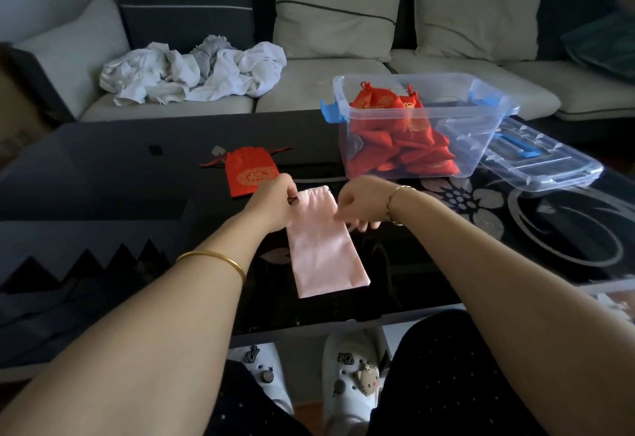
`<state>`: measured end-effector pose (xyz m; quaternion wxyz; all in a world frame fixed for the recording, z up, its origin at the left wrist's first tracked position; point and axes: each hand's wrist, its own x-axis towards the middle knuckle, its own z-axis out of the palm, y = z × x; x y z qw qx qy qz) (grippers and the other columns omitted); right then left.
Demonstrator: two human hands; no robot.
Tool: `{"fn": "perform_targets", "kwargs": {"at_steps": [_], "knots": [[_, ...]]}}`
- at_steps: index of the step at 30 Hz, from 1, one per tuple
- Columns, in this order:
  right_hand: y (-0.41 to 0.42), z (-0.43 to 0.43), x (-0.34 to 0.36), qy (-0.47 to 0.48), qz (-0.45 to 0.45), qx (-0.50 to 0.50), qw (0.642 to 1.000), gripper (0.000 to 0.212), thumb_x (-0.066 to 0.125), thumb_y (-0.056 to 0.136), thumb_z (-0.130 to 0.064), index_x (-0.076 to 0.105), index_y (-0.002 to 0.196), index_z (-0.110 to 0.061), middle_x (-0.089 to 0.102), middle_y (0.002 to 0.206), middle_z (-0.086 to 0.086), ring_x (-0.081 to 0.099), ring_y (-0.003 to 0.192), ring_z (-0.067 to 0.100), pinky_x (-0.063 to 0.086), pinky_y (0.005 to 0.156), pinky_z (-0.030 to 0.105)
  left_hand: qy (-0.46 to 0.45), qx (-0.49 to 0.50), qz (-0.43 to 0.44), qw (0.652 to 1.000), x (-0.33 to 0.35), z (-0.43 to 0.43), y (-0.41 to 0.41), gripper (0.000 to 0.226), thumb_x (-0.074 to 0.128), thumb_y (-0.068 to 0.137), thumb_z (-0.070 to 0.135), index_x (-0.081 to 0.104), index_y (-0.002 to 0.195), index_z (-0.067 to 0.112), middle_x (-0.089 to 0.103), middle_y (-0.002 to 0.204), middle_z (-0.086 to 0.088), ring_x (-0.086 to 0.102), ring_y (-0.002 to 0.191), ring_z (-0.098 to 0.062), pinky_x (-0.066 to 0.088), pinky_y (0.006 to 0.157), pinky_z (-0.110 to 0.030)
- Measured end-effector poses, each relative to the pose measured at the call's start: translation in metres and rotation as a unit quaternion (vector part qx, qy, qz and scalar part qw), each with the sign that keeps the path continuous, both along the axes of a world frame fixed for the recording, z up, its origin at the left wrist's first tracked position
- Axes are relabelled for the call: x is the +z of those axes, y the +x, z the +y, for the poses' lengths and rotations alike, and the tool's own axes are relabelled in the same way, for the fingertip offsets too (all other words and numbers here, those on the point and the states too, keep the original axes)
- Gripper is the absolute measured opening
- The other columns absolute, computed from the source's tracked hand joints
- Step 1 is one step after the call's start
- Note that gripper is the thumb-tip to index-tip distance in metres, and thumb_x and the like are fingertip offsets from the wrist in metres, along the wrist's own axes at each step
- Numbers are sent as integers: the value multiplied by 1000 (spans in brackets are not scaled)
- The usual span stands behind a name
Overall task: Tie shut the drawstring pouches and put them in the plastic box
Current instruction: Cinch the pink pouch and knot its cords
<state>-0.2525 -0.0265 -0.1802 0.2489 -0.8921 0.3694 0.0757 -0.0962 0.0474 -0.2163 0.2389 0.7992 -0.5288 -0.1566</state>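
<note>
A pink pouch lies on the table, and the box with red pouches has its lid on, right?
No, the lid is off: the head view shows it lying on the table beside the open box. The pink pouch does lie on the table, and red pouches are in the box.

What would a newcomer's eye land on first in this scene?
The pink pouch on the dark table, its top corner pinched by the left hand, the right hand at its other edge. Behind to the right, a clear plastic box holds a heap of red pouches; a lone red pouch lies left of it.
</note>
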Motion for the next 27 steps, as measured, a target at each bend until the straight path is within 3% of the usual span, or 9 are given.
{"fn": "perform_targets", "kwargs": {"at_steps": [2,4,6,8,12,15,18,23,27], "knots": [[-2,-9,-3,-84,-119,-73,987,18,58,85,-9,63,102,-6,66,102,16,63,73,15,45,57,19,-31,-31,23,999,5,2,-1,14,60,88,11,47,91,15,55,99,-7,52,86,-21,43,70,-32],[-4,-11,-6,-59,-189,-92,976,44,57,84,-1,52,126,-9,56,124,12,60,102,26,50,74,27,-55,-49,38,997,13,2,-4,17,61,89,11,47,98,15,53,100,-4,53,91,-23,48,77,-38],[-5,-10,-10,-17,-200,-84,976,53,55,83,3,47,134,-11,55,125,10,60,105,27,54,70,27,-80,-62,51,994,19,3,-8,15,60,89,10,48,96,16,56,100,-6,55,89,-25,51,77,-45],[-7,-10,-13,24,-205,-95,974,42,52,85,2,54,125,-9,62,106,13,65,83,24,51,51,22,-94,-74,55,991,23,4,-11,13,60,89,12,48,93,17,58,96,-8,57,84,-27,52,75,-49],[-15,-15,-12,125,-246,-145,950,10,50,91,-2,57,95,-9,57,72,4,58,41,3,36,36,15,-125,-80,48,988,28,6,-14,12,60,90,17,49,90,17,60,95,-14,60,83,-31,52,74,-50],[-19,-14,-9,200,-275,-171,925,17,49,89,0,54,80,-14,55,68,5,56,38,5,33,35,16,-140,-77,67,985,31,4,-11,15,62,88,17,48,87,21,53,91,-10,55,77,-26,52,75,-51],[-21,-14,-6,215,-294,-195,911,22,46,86,4,57,77,-13,55,68,5,51,42,10,30,35,15,-141,-72,85,984,32,3,-9,21,62,87,14,46,84,28,50,90,-3,54,77,-21,54,78,-49],[-24,-14,-9,246,-290,-216,899,16,50,91,-9,59,78,-12,57,72,5,44,44,11,29,36,14,-148,-65,103,981,34,1,-11,18,61,88,13,47,97,21,48,88,3,56,77,-19,54,77,-42],[-25,-15,-5,247,-347,-257,868,24,44,96,-17,55,76,-12,59,70,4,54,47,10,33,46,21,-142,-54,148,977,35,0,-12,26,66,85,16,51,106,15,56,90,-2,61,74,-18,57,70,-36]]}}
